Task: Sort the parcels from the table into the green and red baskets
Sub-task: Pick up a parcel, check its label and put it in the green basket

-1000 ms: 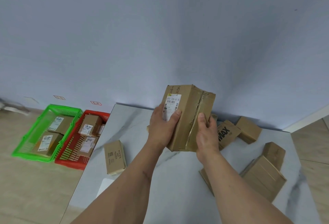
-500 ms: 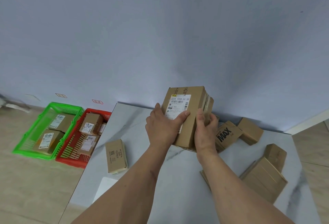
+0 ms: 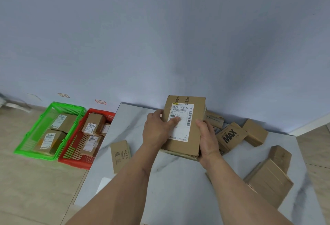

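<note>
- Head view: table [image 3: 178, 180], marble-patterned, carries several loose brown parcels at the right and far side.
- Green basket [image 3: 44, 153] and red basket [image 3: 75, 162] stand on the floor, left of the table, touching; each already contains labelled parcels.
- Held parcel [image 3: 184, 126] sits above the table's far centre, label face up, long axis running near to far.
- Left hand [image 3: 157, 132] grips its left edge, thumb across the label; right hand [image 3: 208, 137] grips its right edge, fingers wrapped under.
- Judgement: baskets lie left of the parcel, so the left hand is nearer for the drop; label is legible for sorting.
</note>
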